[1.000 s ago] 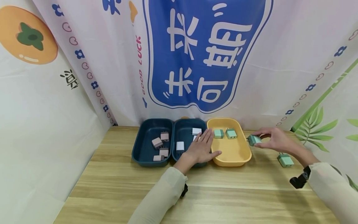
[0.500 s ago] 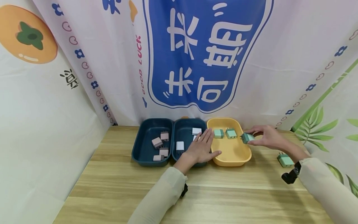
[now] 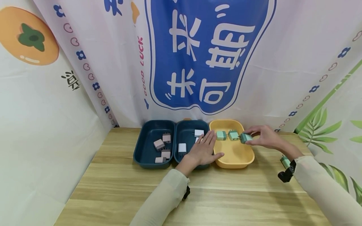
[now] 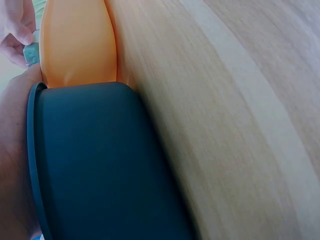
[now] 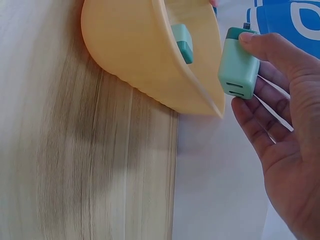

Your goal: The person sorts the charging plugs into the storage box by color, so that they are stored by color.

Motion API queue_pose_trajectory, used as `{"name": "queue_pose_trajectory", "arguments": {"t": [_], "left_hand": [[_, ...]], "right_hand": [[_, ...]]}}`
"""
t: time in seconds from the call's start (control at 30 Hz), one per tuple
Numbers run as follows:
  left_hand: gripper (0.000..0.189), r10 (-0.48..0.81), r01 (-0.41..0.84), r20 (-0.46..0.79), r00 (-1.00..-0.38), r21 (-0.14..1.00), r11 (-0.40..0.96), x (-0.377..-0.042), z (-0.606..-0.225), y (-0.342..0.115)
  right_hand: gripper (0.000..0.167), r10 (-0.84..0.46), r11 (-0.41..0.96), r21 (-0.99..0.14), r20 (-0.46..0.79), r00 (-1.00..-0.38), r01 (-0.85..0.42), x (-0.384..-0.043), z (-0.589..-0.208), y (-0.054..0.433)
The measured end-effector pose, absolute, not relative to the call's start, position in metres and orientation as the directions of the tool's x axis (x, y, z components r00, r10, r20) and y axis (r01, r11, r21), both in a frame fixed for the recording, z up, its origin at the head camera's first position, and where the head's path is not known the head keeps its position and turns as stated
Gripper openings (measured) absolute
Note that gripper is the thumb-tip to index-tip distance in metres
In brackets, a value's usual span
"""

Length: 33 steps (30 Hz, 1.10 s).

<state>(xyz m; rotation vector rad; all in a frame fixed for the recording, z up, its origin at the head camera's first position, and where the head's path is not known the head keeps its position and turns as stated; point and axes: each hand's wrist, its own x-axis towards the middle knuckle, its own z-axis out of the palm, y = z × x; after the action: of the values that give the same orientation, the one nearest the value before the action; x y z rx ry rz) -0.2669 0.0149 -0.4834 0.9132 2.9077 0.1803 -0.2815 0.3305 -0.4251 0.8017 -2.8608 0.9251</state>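
Note:
My right hand (image 3: pixel 264 137) pinches a two-tone green plug charger (image 3: pixel 245 138) above the right rim of the yellow tray (image 3: pixel 234 164). In the right wrist view the thumb presses the charger's (image 5: pixel 239 67) dark green end, and two slots show in its pale end. Two similar green chargers lie inside the yellow tray, one left (image 3: pixel 220 135) and one right (image 3: pixel 233 135). My left hand (image 3: pixel 201 153) lies with straight fingers across the adjoining rims of the middle dark blue tray (image 3: pixel 181 161) and the yellow one. It covers part of a white charger (image 3: pixel 197 139).
Another green charger (image 3: pixel 285 161) rests on the wooden table (image 3: pixel 226 197), partly hidden by the right wrist. The left dark blue tray (image 3: pixel 141 160) contains several pinkish chargers (image 3: pixel 159 144); white chargers (image 3: pixel 182 147) lie in the middle one. A printed cloth (image 3: pixel 130 103) hangs behind.
My right hand has moved left with the green charger, from outside the yellow tray to above its right side. The left hand has stayed in place.

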Motion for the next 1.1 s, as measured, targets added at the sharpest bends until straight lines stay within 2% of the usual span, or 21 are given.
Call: {"name": "queue_pose_trajectory", "arguments": {"t": [1.1], "left_hand": [[0.097,0.566,0.557,-0.058,-0.823,0.119,0.822,-0.267,-0.484,0.016]], "right_hand": [[0.042,-0.449,0.691,-0.575,0.134,-0.883,-0.439,-0.308,-0.449,0.327]]}}
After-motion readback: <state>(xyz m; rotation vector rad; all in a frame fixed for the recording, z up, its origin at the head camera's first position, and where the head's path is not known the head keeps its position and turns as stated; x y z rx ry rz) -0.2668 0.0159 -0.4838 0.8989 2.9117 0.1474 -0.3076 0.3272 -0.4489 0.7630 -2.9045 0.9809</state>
